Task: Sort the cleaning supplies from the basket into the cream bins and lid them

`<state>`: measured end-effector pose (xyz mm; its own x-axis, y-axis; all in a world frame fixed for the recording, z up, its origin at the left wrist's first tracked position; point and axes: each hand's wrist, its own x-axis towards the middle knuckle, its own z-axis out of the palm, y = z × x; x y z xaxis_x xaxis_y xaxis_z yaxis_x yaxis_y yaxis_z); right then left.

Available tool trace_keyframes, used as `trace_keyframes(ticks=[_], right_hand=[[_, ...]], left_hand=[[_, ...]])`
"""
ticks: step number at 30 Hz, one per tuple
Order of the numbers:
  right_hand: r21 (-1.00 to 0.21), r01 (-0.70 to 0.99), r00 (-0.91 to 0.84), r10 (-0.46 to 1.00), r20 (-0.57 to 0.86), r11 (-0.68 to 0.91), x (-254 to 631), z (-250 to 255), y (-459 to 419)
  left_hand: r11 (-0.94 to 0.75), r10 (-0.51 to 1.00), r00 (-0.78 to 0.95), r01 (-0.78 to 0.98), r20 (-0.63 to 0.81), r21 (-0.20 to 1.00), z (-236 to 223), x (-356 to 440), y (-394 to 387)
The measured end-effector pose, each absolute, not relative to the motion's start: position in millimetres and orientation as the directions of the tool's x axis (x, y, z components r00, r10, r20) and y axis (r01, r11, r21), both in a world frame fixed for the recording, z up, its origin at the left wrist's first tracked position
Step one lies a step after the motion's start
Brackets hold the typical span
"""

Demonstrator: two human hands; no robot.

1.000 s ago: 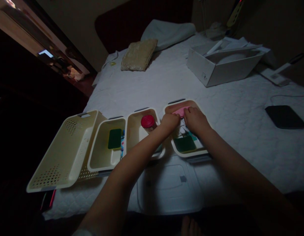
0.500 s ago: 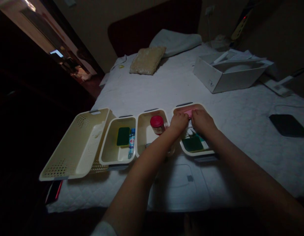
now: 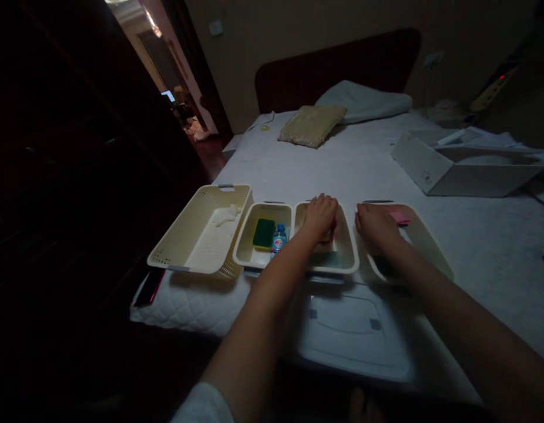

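My left hand (image 3: 321, 218) is closed around the top of a red-lidded jar (image 3: 329, 235) in the third cream bin (image 3: 355, 258); the hand hides most of the jar. My right hand (image 3: 376, 224) is curled with fingers together at the left rim of the rightmost bin (image 3: 439, 264). What its fingers hold, if anything, is hidden. Beside that hand a pink item (image 3: 399, 218) lies in the bin. In the second bin (image 3: 241, 258), a green and yellow sponge (image 3: 264, 233) lies next to a small blue-capped bottle (image 3: 279, 238).
A larger perforated basket (image 3: 179, 235) holding something white stands at the left. A clear plastic lid (image 3: 351, 341) lies at the bed's front edge. A white box (image 3: 470, 170) of papers stands at the right, and a beige cushion (image 3: 311, 125) lies farther back.
My left hand has left the pink item and moved left onto the red-lidded jar. My right hand has shifted to the bin's left rim. The view has turned left.
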<state>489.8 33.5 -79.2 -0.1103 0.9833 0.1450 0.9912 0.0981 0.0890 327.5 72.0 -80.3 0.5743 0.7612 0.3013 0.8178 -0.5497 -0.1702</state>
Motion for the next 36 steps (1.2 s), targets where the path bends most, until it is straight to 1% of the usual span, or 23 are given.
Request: trace_keyframes(ticks=[2,3,8,10,13,16,20,22,27,29,31,36], right_hand=[[0.102,0.984,-0.168,0.963,0.21,0.149,462.4,-76.4,37.4],[0.095,0.98,-0.194,0.957,0.217,0.177,448.2,-75.4,40.0],[0.003,0.949,-0.306,0.924,0.231,0.314,372.5,-68.9,52.5],[-0.028,0.927,-0.358,0.903,0.236,0.375,341.5,-67.6,56.2],[-0.043,0.898,-0.414,0.876,0.248,0.437,297.4,-69.6,60.6],[-0.053,0.875,-0.453,0.851,0.264,0.482,258.2,-74.8,63.3],[-0.067,0.825,-0.525,0.804,0.279,0.562,212.1,-84.2,66.8],[-0.094,0.798,-0.554,0.787,0.273,0.595,190.3,-90.1,69.1],[-0.237,0.781,-0.527,0.813,0.248,0.578,143.4,-103.0,75.7],[-0.259,0.796,-0.499,0.835,0.231,0.547,131.3,-104.0,78.9],[-0.233,0.828,-0.475,0.859,0.193,0.51,123.4,-102.1,82.4],[-0.071,0.843,-0.531,0.846,0.045,0.532,111.8,-94.9,90.9]], left_hand=[[-0.469,0.808,0.49,0.871,0.329,-0.146,-77.7,295.4,71.9],[-0.431,0.826,0.449,0.893,0.339,-0.133,-76.3,278.1,71.3],[-0.25,0.897,0.266,0.964,0.353,-0.09,-73.1,183.7,62.3],[-0.154,0.928,0.168,0.986,0.332,-0.067,-75.5,146.3,57.8],[0.002,0.96,0.007,1.0,0.279,-0.031,-81.9,95.3,52.4],[0.104,0.958,-0.097,0.994,0.27,-0.012,-89.2,52.0,48.9],[0.12,0.967,-0.106,0.991,0.232,-0.051,-102.7,7.3,44.6],[0.124,0.974,-0.11,0.991,0.2,-0.059,-111.8,-7.3,42.8],[0.14,0.977,-0.135,0.99,0.167,-0.019,-129.3,-19.2,43.7],[0.11,0.981,-0.106,0.994,0.164,-0.015,-130.7,-19.9,47.3],[0.072,0.985,-0.068,0.997,0.157,-0.022,-130.1,-22.3,51.9],[0.027,0.992,-0.021,0.999,0.126,-0.044,-129.4,-41.7,65.2]])
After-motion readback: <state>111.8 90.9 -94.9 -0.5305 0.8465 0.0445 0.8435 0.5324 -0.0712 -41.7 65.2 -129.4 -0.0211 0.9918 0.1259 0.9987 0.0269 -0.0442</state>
